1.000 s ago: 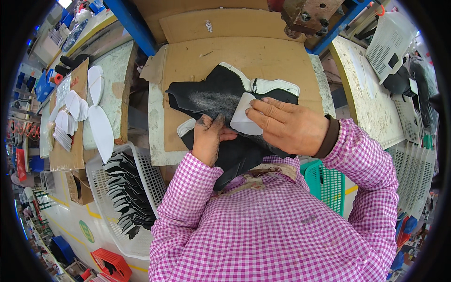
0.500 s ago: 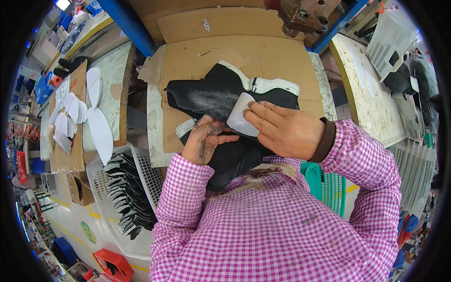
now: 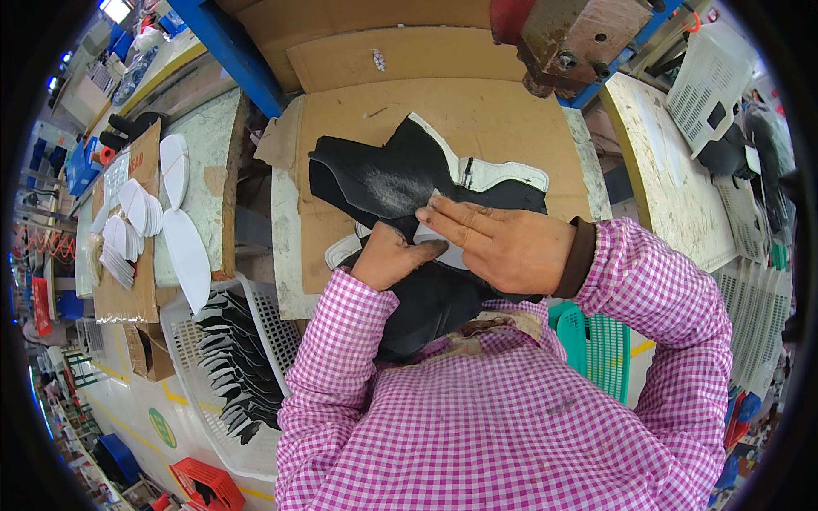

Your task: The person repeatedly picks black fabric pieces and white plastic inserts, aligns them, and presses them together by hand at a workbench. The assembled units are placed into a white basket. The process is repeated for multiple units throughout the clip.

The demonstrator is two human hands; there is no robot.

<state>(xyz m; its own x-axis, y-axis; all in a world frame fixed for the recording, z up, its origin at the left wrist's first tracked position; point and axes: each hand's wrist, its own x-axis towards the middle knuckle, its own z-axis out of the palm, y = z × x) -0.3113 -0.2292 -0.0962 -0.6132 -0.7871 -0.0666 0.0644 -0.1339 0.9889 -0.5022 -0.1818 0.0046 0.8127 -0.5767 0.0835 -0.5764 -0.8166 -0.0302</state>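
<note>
A black sheet piece with white edging (image 3: 503, 198), shaped like a shoe upper, lies over the cardboard and hangs toward my body. A whitish, dusty patch (image 3: 394, 187) marks its surface. My left hand (image 3: 394, 255) is closed on its near part, thumb pointing right and fingertips partly hidden. A smooth white piece (image 3: 426, 232) rests on the black material beside that patch, mostly covered by my right hand (image 3: 507, 249). The right fingers are stretched together over it, holding it against the material; the thumb is hidden.
White oval pieces (image 3: 186, 260) lie on the left table. Below, a white basket (image 3: 260, 311) holds several black pieces. A green basket (image 3: 605, 349) stands right of my body. A metal machine head (image 3: 579, 43) overhangs the cardboard (image 3: 341, 106) between blue posts (image 3: 234, 55).
My right fingers have moved slightly left and down over the white piece, covering more of it. My left thumb has shifted onto the near material. The whole view has shifted a little.
</note>
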